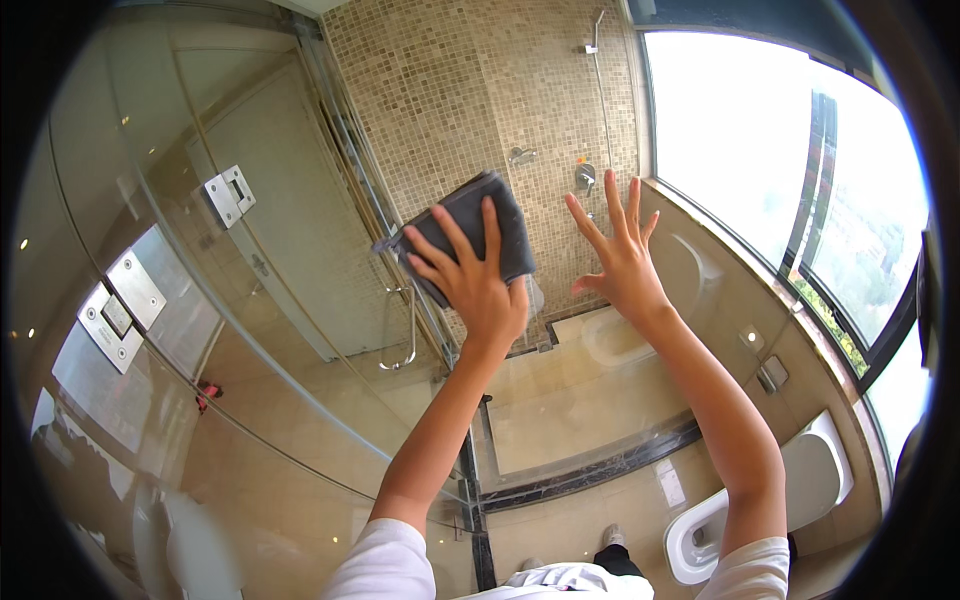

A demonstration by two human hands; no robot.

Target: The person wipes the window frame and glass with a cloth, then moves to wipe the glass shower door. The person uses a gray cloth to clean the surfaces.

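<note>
A folded dark grey cloth [480, 217] lies under my left hand [472, 281], whose fingers are spread flat over it. The cloth seems pressed to a clear glass shower panel [555, 390], and one frayed corner sticks out to the left. My right hand [622, 259] is raised beside it with fingers wide apart and nothing held. Whether its palm touches the glass, I cannot tell. Behind the hands, a beige mosaic tile wall [420, 97] carries a chrome shower mixer [586, 177].
At left are a glass door with metal hinges [124, 311] and a chrome pull handle [411, 326]. A dark stone kerb [600, 461] crosses the floor. The toilet [694, 540] stands lower right with its lid raised. A window [735, 135] fills the upper right.
</note>
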